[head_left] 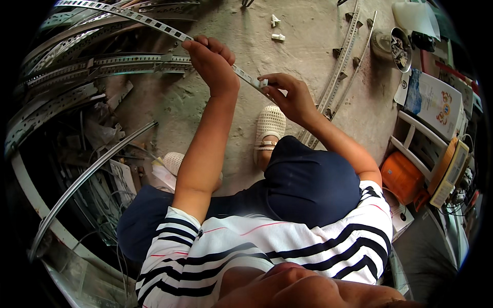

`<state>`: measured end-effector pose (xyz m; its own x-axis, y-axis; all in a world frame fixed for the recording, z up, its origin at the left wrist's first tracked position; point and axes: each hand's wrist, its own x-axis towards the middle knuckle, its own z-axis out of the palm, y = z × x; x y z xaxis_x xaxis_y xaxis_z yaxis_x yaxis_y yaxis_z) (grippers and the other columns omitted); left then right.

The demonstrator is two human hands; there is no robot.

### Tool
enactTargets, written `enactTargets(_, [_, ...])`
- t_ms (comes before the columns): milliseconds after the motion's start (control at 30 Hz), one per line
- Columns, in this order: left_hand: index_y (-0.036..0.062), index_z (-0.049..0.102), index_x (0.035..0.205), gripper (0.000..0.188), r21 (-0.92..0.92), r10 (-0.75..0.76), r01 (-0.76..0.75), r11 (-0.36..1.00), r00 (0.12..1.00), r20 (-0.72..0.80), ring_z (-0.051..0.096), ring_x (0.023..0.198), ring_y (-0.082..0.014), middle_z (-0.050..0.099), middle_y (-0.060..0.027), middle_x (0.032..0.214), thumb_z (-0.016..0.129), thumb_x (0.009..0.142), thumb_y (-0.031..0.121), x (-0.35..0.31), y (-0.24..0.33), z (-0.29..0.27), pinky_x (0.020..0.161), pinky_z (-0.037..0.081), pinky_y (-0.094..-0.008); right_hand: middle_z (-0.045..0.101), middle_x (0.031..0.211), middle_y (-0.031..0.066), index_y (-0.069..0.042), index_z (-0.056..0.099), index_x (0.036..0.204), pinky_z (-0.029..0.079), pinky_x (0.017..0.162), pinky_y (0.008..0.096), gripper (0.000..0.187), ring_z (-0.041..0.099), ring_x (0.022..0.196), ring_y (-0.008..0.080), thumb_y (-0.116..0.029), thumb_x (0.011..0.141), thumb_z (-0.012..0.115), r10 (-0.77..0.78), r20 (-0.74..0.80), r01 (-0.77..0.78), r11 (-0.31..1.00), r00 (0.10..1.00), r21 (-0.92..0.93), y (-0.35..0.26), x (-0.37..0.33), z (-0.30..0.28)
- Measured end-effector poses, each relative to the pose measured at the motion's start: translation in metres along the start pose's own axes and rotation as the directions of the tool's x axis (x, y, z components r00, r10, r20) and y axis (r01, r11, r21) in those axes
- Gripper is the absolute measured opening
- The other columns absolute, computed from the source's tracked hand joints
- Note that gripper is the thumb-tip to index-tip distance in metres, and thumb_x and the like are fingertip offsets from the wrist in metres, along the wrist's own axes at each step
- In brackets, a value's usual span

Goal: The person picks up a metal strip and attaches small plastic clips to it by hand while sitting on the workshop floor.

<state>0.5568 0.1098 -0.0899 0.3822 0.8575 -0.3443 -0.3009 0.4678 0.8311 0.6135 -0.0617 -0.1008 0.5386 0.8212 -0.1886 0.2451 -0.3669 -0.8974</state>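
A long slotted metal strip (149, 21) runs from the upper left down toward the middle, held up above the floor. My left hand (213, 64) is closed around it partway along. Close to the strip's lower end, my right hand (292, 97) pinches a small white plastic piece (263, 82) between thumb and fingers, against the strip. Whether the piece is seated in a slot cannot be made out. Two similar white plastic pieces (278, 37) lie apart on the concrete floor ahead of me.
Stacked metal strips (138, 61) fill the upper left. More slotted rails (339, 72) lie on the floor beyond my right arm. A metal can (400, 50), cardboard box (434, 105) and orange container (402, 177) stand at the right. A curved metal bar (92, 182) crosses clutter at the left.
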Motion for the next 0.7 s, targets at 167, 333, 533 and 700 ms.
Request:
enactTargets(167, [0.014,0.031,0.085,0.05,-0.013,-0.008,0.009,1.0,0.999,0.041,0.02,0.045,-0.0076,0.027,0.0047,0.058,0.025,0.097,0.062,0.001,0.0,0.001,0.042,0.019,-0.0256,0.068,0.087,0.0118,-0.006,0.066,0.105,0.052,0.067,0.0341,0.023,0.067,0.078,0.0264,-0.011,0.083,0.068,-0.042,-0.03,0.04,0.996,0.999,-0.077,-0.011,-0.003,-0.001])
enactTargets(333, [0.0139,0.031,0.084,0.05,-0.024,-0.038,0.039,0.999,0.998,0.058,0.019,0.044,-0.0074,0.027,0.0048,0.057,0.025,0.097,0.062,0.002,0.003,0.0,0.042,0.019,-0.0255,0.068,0.09,0.0112,-0.006,0.064,0.105,0.054,0.07,0.0362,0.026,0.067,0.082,0.029,-0.008,0.079,0.069,-0.281,-0.002,0.273,0.937,0.96,-0.216,-0.016,-0.002,-0.006])
enactTargets(533, [0.0139,0.031,0.084,0.05,-0.033,-0.035,0.037,0.999,0.997,0.065,0.018,0.043,-0.0074,0.026,0.0049,0.057,0.025,0.097,0.062,0.002,0.003,-0.001,0.041,0.018,-0.0257,0.067,0.099,0.0093,-0.007,0.06,0.111,0.055,0.077,0.0365,0.036,0.066,0.089,0.0272,-0.006,0.075,0.068,-0.54,0.133,0.546,0.748,0.831,-0.377,0.003,0.013,-0.014])
enactTargets(700, [0.0141,0.032,0.084,0.05,-0.04,-0.035,0.038,0.998,0.997,0.073,0.018,0.043,-0.0073,0.025,0.005,0.056,0.025,0.097,0.062,0.002,0.004,0.001,0.041,0.018,-0.0257,0.066,0.107,0.0071,-0.009,0.059,0.113,0.055,0.082,0.0344,0.036,0.066,0.091,0.0268,-0.006,0.077,0.062,-0.553,0.28,0.619,0.7,0.785,-0.356,0.003,0.025,-0.027])
